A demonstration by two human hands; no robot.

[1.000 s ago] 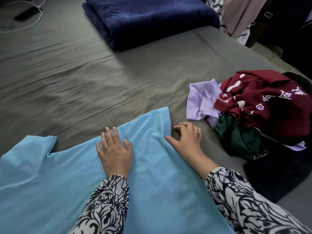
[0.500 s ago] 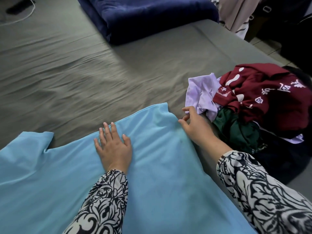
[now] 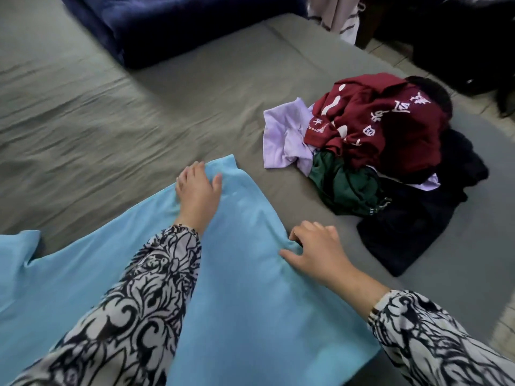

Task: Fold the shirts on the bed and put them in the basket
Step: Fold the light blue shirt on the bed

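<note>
Left hand (image 3: 198,188) curls over the blue shirt (image 3: 245,274) at its far corner, right hand (image 3: 315,253) pinches the side edge; shirt flat under both, lift evenly to fold

Left hand (image 3: 198,190) reaches forward with fingers curled; right hand (image 3: 315,250) pinches, knuckles up.

The blue shirt (image 3: 245,288) is cut off below; beyond it, the navy blanket (image 3: 178,26) is cropped and blurred.
</note>
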